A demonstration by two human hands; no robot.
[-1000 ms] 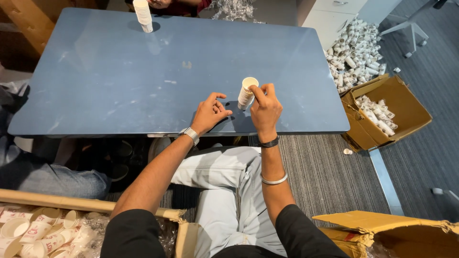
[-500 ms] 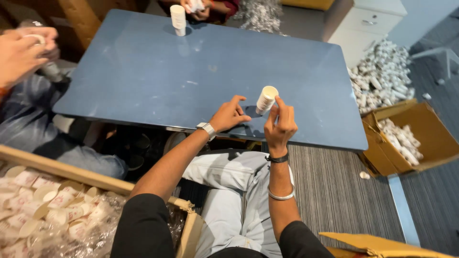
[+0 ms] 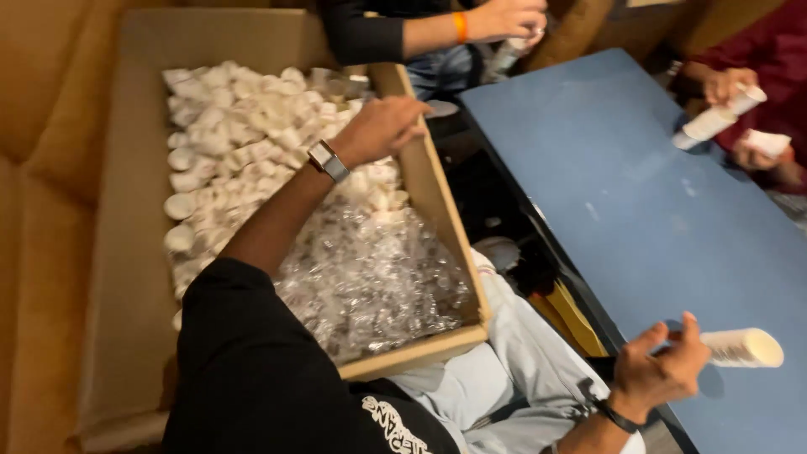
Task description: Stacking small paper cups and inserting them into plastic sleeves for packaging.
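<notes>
The right hand holds a stack of white paper cups lying on its side over the blue surface, its grip curled around the stack's near end with thumb and fingers partly spread. The left hand reaches over the cardboard box of loose white cups and clear plastic wrap; its fingers are loosely bent and apart, holding nothing visible, hovering just above the cups.
</notes>
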